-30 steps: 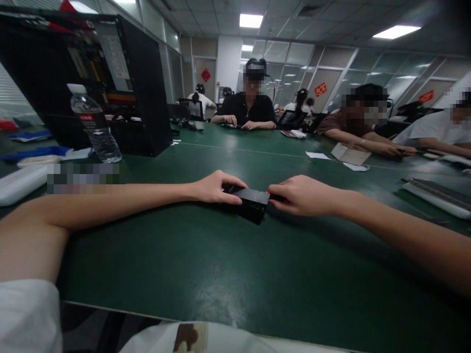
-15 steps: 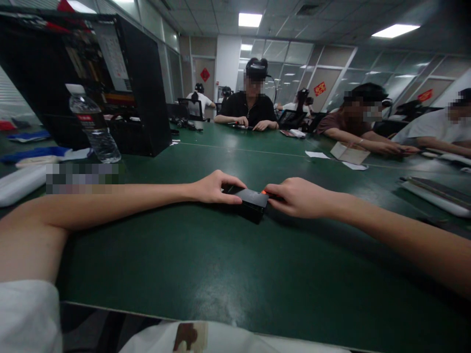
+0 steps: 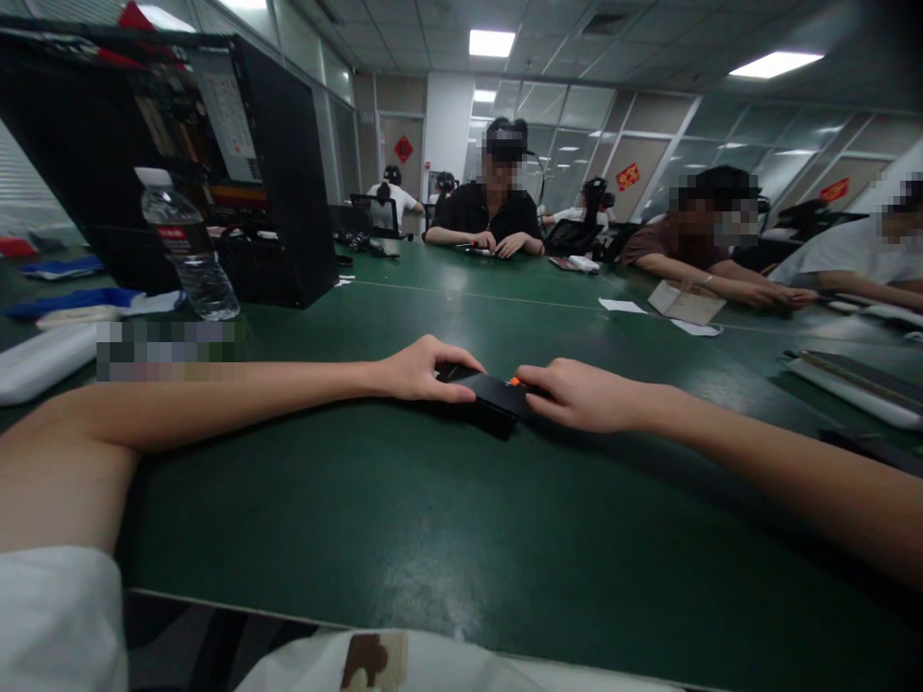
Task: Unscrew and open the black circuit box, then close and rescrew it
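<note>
A black box-shaped device (image 3: 494, 399) rests on the green table (image 3: 433, 519) in front of me. My left hand (image 3: 425, 370) grips its left end, thumb on the near side and fingers on the far side. At its right end, my right hand (image 3: 569, 392) is closed around a small tool with an orange part (image 3: 514, 383). Most of the tool is hidden by the fingers, and whether its tip touches the device cannot be made out.
A plastic water bottle (image 3: 188, 245) stands at the left before an open black computer case (image 3: 285, 183). Blue-and-white gloves (image 3: 79, 304) lie farther left. A cardboard piece (image 3: 685, 303) and papers are across the table, near seated people. A white-edged object (image 3: 858, 386) lies right.
My right hand has shifted slightly down and tilted at the device's right end. The device's top has tipped a little; my left hand keeps its grip.
</note>
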Motion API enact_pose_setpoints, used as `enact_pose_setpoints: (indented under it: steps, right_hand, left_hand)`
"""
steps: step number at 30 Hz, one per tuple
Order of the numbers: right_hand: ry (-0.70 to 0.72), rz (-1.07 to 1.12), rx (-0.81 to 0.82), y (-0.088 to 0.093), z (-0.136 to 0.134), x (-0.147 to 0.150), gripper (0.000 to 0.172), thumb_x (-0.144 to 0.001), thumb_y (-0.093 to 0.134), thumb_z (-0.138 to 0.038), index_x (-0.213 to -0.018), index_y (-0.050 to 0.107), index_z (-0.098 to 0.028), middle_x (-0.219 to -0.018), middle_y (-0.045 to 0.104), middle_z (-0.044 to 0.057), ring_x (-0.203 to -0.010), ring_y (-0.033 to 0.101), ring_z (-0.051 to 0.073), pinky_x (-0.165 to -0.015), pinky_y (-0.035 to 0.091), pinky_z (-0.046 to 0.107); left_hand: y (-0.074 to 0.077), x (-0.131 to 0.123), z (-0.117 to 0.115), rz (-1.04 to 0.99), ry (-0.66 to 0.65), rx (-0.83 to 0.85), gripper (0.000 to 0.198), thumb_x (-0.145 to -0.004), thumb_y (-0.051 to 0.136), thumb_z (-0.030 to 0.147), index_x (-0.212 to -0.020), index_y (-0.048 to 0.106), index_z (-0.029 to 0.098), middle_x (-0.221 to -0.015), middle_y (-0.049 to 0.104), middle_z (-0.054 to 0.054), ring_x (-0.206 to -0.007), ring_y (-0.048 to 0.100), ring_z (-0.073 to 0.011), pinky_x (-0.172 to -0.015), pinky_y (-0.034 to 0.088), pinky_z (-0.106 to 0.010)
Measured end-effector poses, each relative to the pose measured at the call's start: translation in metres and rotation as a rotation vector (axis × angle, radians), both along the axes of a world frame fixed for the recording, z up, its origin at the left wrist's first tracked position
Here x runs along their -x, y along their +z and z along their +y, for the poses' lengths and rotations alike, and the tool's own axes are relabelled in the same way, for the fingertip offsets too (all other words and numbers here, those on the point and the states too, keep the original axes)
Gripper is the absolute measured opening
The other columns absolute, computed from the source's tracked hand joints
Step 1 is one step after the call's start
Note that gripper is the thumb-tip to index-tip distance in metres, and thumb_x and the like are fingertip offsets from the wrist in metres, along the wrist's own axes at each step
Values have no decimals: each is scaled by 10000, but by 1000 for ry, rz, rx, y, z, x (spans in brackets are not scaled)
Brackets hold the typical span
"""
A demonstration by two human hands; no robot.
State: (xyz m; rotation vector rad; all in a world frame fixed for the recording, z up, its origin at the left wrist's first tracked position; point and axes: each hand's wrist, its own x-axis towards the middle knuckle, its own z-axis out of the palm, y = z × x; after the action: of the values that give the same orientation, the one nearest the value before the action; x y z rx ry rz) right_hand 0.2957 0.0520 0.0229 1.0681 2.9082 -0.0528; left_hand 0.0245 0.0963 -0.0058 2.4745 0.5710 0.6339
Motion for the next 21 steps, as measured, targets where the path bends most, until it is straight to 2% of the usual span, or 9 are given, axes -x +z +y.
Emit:
enact_pose_setpoints:
  steps: [4,8,13,21]
  right_hand:
    - [-16,-19,-6,-10,3,1,263,-996,373,-334,-1022,559,-150,-797,650,84,-695,603,175,-641,362,267]
    - [-14,-107,-70,-10,5,-1,282,-1001,392,-352,-1064,579,-150,-822,674,93,-716,632,196,-637,357,279]
    - [-49,-246,-123,1,1,-7,347,-1013,395,-381,-1132,627,-152,-831,698,109,-702,656,226,-598,333,298]
    - [-170,-382,29,22,-2,-30,370,-992,441,-422,-978,716,-175,-769,701,90,-565,608,175,-513,325,285]
  left_hand:
    - [1,-1,-1,-10,-12,-19,488,-825,748,482,-1172,747,140,-994,776,-80,-862,690,-190,-757,485,-261]
    - [1,-1,-2,-12,-23,-26,489,-834,741,483,-1185,744,142,-992,776,-75,-845,687,-182,-741,474,-254]
    - [0,-1,-1,-9,-15,-37,493,-829,752,467,-1209,736,152,-1039,777,-81,-893,698,-194,-766,477,-261]
    - [0,-1,0,-30,-28,-12,457,-823,760,452,-1169,745,154,-1060,774,-86,-930,707,-201,-799,507,-272]
